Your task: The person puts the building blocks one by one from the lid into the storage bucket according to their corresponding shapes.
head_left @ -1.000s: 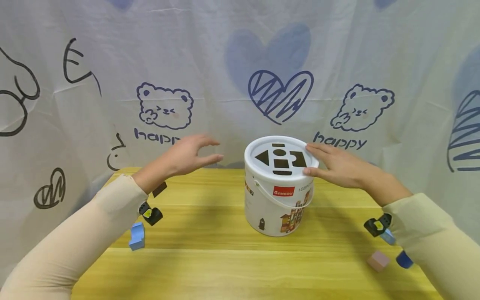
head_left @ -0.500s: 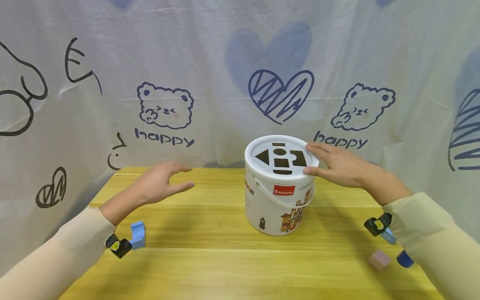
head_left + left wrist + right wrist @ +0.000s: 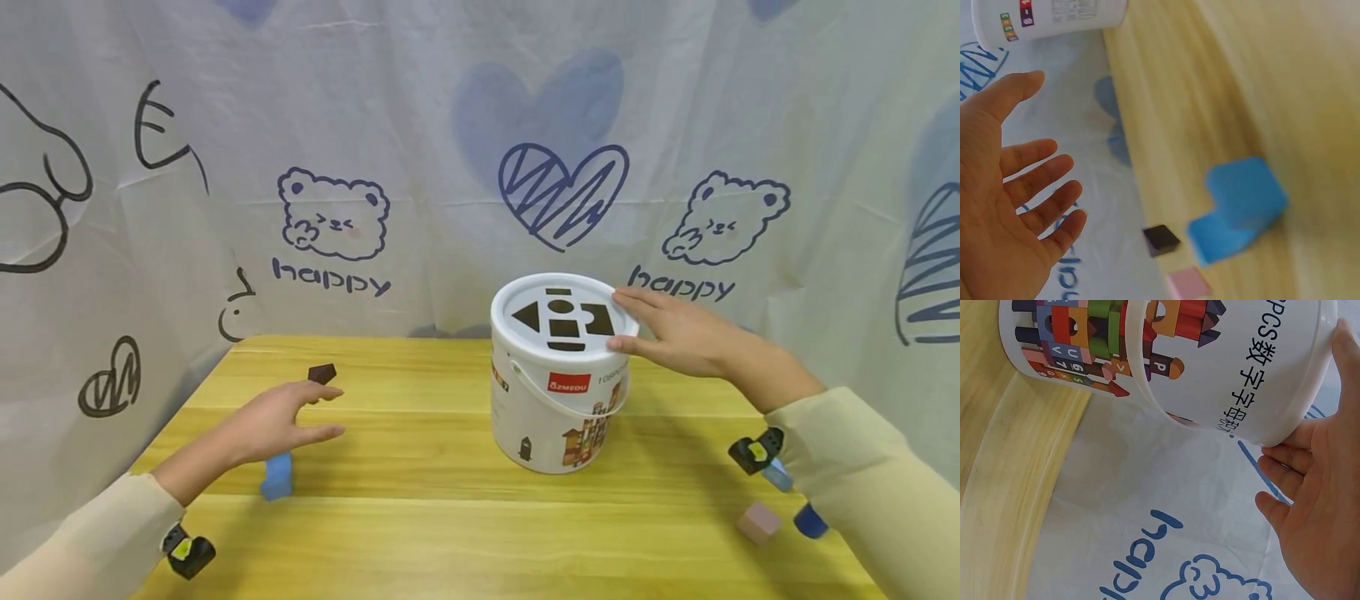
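Observation:
A white toy-block bucket (image 3: 517, 400) stands upright on the table, its lid (image 3: 542, 333) cut with several shaped holes. Against the lid's right rim rests my right hand (image 3: 678, 335), thumb and forefinger spread and fairly straight; in the right wrist view its other fingers bend loosely beside the rim. My left hand (image 3: 273, 423) hovers over the left of the table, holding nothing, fingers apart and pointing right. Close to it are a notched blue block (image 3: 1247, 194) and a dark block (image 3: 1161, 240). A pink block (image 3: 1189, 283) also shows in the left wrist view.
Near the right forearm lie a pink block (image 3: 759, 522), a dark blue block (image 3: 810, 519) and a light blue block (image 3: 777, 475), partly covered by the wrist camera. Behind the wooden table (image 3: 420, 542) hangs a printed cloth (image 3: 450, 250).
My left hand has come down and leftward from beside the bucket, toward the blocks on the left. The right hand and bucket have stayed in place.

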`<state>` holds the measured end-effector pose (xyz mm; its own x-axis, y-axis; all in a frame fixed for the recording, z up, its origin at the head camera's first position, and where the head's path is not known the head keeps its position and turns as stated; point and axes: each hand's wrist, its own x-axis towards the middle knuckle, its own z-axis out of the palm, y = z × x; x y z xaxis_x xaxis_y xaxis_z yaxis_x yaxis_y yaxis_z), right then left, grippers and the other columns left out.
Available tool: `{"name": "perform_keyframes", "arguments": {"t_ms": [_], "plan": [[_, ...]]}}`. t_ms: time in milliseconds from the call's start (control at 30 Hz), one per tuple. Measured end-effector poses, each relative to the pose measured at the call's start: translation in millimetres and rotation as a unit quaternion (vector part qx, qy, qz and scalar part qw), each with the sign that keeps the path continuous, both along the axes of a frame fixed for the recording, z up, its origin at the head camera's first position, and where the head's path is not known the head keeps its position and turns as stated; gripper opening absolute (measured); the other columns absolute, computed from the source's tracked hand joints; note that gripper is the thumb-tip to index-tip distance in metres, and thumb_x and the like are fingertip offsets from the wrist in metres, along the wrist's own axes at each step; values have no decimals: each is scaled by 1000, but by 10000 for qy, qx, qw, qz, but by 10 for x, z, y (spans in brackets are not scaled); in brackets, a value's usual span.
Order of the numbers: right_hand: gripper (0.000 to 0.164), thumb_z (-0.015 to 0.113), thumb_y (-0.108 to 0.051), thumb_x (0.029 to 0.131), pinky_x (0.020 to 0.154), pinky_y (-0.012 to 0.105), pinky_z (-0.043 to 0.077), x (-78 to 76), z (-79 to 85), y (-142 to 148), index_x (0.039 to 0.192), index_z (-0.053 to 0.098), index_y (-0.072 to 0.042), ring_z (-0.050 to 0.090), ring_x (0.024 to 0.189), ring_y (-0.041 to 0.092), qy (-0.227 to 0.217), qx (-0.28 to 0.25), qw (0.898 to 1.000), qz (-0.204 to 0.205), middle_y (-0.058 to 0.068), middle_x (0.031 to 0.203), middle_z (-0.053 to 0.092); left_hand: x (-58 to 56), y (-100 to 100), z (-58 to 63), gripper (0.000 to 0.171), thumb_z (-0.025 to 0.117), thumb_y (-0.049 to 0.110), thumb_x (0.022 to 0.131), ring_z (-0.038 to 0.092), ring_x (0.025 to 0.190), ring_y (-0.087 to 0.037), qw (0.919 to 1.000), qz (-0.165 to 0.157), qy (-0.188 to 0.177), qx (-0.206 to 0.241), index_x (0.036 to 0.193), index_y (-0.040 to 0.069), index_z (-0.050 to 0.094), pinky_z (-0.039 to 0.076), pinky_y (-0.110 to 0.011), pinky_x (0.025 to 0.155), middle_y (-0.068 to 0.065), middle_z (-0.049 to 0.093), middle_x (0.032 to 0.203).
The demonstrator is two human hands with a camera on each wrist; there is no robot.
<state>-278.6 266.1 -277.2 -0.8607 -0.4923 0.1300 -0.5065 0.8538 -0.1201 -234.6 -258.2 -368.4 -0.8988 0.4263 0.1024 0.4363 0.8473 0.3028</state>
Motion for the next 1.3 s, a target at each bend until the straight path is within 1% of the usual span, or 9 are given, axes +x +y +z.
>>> {"name": "perform_keyframes", "arguments": {"t_ms": [100,233,333,467,633,767,967,1200,1300], "plan": [[84,48,-61,95,112,61,23,1,4,3,154,27,-5,27,140,43,14,-3,10000,11,17,158,25,23,-87,-96,78,61,63,87,56,116,-39,9998,56,-155,53,136,3,55,47,-57,92,-16,60,130],[84,47,-61,95,111,61,23,1,3,8,154,27,-5,27,140,43,7,19,10000,12,17,158,24,59,-198,-219,80,64,62,86,55,116,-40,9994,129,-298,101,137,1,54,47,-57,92,-17,58,130],[84,47,-61,95,111,62,23,0,0,8,154,27,-5,27,140,43,-7,26,10000,1,17,158,24,92,-265,-296,79,68,58,84,45,126,-47,9991,203,-379,59,136,0,54,41,-62,98,-22,55,134],[84,47,-62,95,111,62,23,-5,-1,6,154,27,-5,27,141,43,-3,17,10000,-17,17,158,24,126,-331,-370,79,73,55,82,33,133,-52,9993,220,-312,41,134,-3,55,34,-65,102,-26,51,137],[84,46,-61,95,112,61,22,-4,0,9,154,26,-5,26,141,42,-7,-3,10000,-20,16,159,24,148,-408,-431,83,75,56,79,45,123,-51,9990,200,-390,2,132,-4,56,42,-62,96,-27,53,133],[84,46,-61,95,112,61,22,-4,3,3,154,26,-5,26,141,42,1,4,10000,0,16,159,24,158,-472,-471,84,76,56,77,48,119,-51,9982,238,-539,-70,130,-5,57,45,-61,93,-29,52,132],[84,46,-62,95,111,62,22,-10,2,-1,155,25,-6,26,141,43,-23,9,10000,-5,16,159,23,158,-556,-507,78,81,51,75,57,109,-41,9985,188,-509,-113,122,-7,60,50,-52,86,-23,60,120],[84,46,-62,95,111,62,22,-11,-11,5,155,26,-6,26,141,43,-30,-3,10000,-7,16,159,24,148,-577,-518,77,83,47,73,61,104,-35,9977,268,-622,-63,122,-7,60,52,-48,83,-19,63,118],[85,45,-63,95,111,62,22,-11,-15,6,155,25,-6,25,141,43,-66,23,10000,-12,17,159,23,138,-583,-517,78,86,43,71,61,102,-34,9976,221,-636,-153,122,-9,60,53,-47,81,-21,63,116]]}}
